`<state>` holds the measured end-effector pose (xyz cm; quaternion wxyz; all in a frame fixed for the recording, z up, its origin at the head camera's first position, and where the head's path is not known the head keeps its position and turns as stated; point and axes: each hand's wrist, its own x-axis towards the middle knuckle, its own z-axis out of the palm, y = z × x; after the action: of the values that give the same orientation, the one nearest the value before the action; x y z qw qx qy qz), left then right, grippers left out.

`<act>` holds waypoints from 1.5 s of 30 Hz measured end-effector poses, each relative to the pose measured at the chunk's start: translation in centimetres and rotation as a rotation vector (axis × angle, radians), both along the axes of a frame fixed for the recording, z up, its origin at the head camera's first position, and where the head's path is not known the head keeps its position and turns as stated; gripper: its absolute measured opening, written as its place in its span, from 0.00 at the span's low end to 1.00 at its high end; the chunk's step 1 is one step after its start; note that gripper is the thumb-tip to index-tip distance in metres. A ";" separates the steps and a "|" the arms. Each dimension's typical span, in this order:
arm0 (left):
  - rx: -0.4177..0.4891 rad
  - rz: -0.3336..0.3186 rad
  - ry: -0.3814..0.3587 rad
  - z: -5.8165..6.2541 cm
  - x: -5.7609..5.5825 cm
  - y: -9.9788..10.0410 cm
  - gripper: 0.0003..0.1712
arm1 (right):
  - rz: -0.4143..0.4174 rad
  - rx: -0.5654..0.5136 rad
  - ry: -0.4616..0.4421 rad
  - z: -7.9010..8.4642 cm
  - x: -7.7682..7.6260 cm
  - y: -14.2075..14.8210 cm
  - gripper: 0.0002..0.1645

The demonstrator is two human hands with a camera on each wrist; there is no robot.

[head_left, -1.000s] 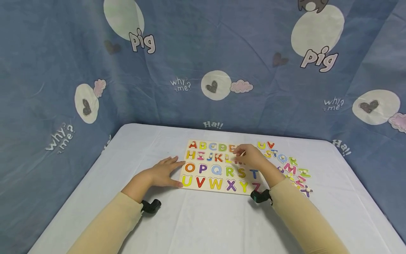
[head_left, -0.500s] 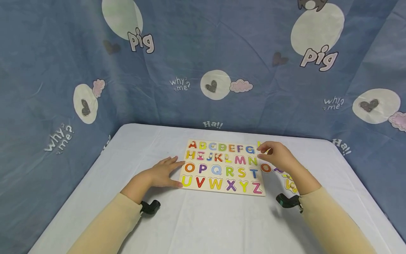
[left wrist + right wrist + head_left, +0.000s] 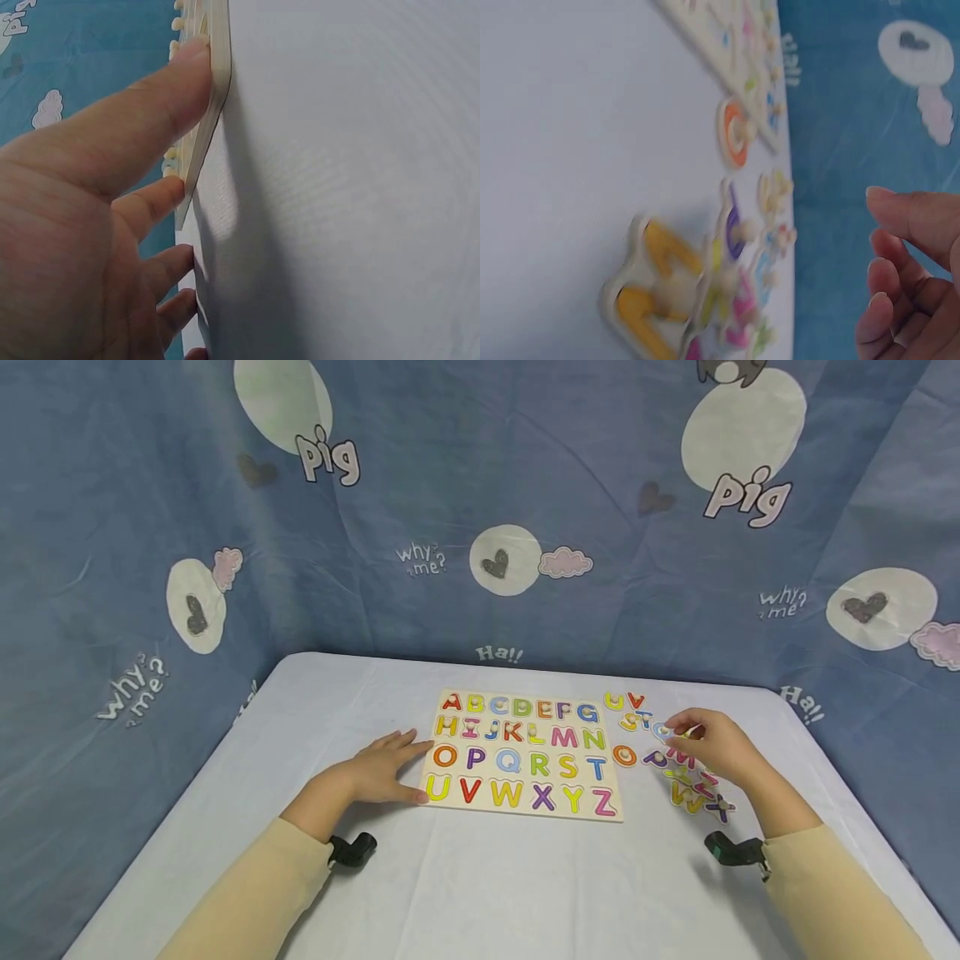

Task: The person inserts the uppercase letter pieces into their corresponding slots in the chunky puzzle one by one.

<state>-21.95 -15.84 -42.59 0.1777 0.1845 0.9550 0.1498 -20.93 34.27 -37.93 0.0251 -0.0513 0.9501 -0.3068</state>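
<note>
A wooden alphabet puzzle board (image 3: 489,775) lies on the white-covered table, with knobbed letters in its upper rows. My left hand (image 3: 378,770) has its fingers spread at the board's left side. In the left wrist view, its thumb (image 3: 176,82) rests on the board's edge (image 3: 220,64), and the forefinger touches the corner. My right hand (image 3: 716,747) is above the loose letters, beside the blue Q (image 3: 661,732) and partly over the pink M (image 3: 681,758). In the right wrist view, its thumb and fingers are bent and apart, with nothing between them.
Right of the board lie the orange O (image 3: 624,756), purple P (image 3: 656,759), yellow W (image 3: 686,797) and purple X (image 3: 721,808). Farther back are the yellow U (image 3: 614,701), red V (image 3: 636,700) and S (image 3: 631,721). A blue patterned curtain (image 3: 420,618) hangs behind the table.
My right hand has moved right from above the board's second row to above the loose letters, uncovering the board's M and N. My left hand stays at the board's left edge.
</note>
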 end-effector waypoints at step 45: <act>0.024 0.010 0.000 0.0 0.0 -0.1 0.56 | -0.046 0.077 -0.258 -2.3 -2.7 3.5 0.10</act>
<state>-21.92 -15.91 -42.57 0.1746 0.1818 0.9540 0.1621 -23.62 37.73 -40.24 0.1421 0.0113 0.9509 -0.2745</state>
